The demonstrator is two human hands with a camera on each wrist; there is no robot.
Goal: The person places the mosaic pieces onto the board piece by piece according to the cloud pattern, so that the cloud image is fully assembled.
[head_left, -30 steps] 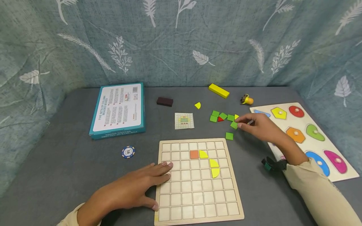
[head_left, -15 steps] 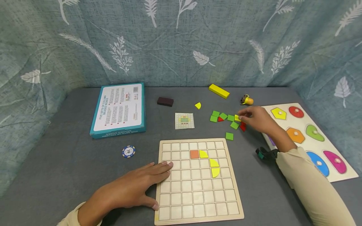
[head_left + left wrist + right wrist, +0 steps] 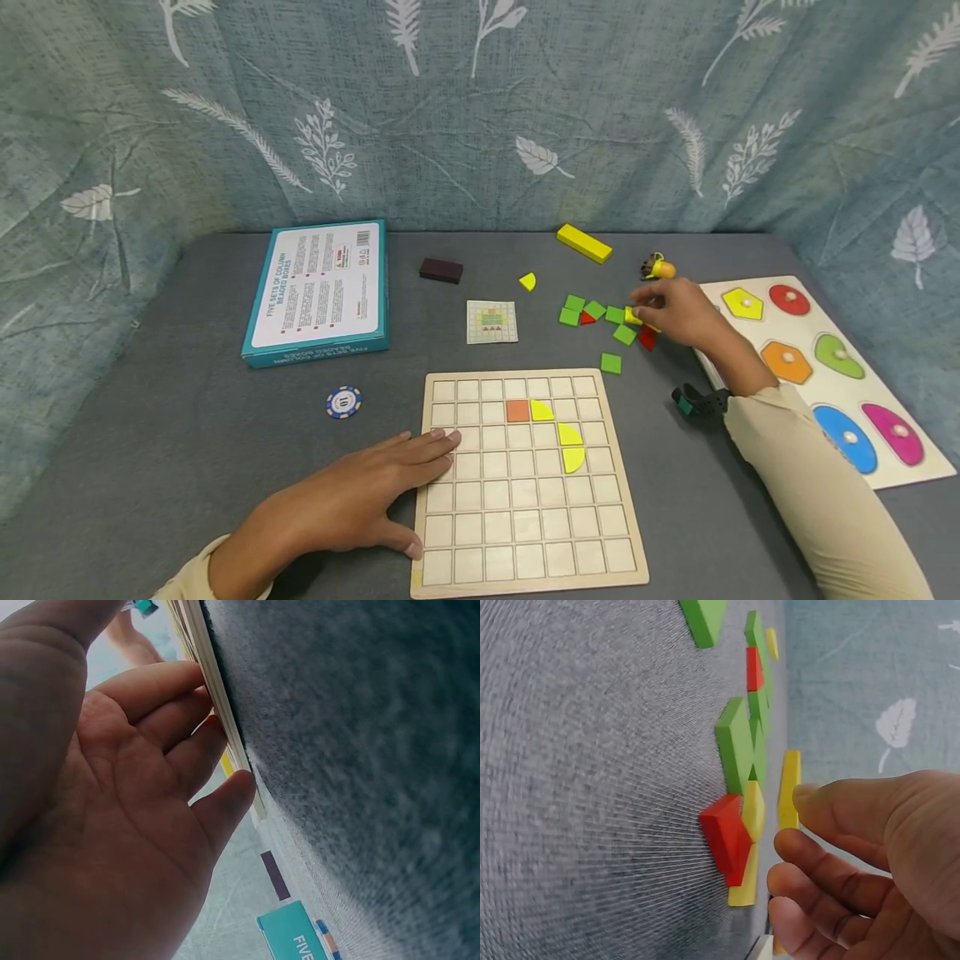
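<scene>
My left hand [image 3: 352, 492] rests with straight fingers over the left edge of a wooden grid board [image 3: 525, 496]; in the left wrist view its fingertips touch the board's side [image 3: 225, 712]. On the grid lie an orange square [image 3: 517, 411] and yellow quarter-circle tiles [image 3: 570, 434]. My right hand [image 3: 686, 312] hovers at the right end of the loose tiles, fingers loosely bent. In the right wrist view nothing is between its thumb and fingers. Closest to it are yellow tiles [image 3: 754, 814] and red triangle tiles [image 3: 727, 836]. Green square tiles [image 3: 624, 334] lie just left.
A small pattern card [image 3: 491, 322] lies behind the board. A teal box [image 3: 318, 292] and poker chip [image 3: 343, 402] are on the left. Farther back are a dark block [image 3: 441, 271], yellow block [image 3: 584, 243] and small toy [image 3: 658, 267]. A shape puzzle [image 3: 813, 421] lies right.
My right hand has shifted slightly back from the green tile to the yellow ones, uncovering red tiles beneath it. My left hand has stayed on the board's edge.
</scene>
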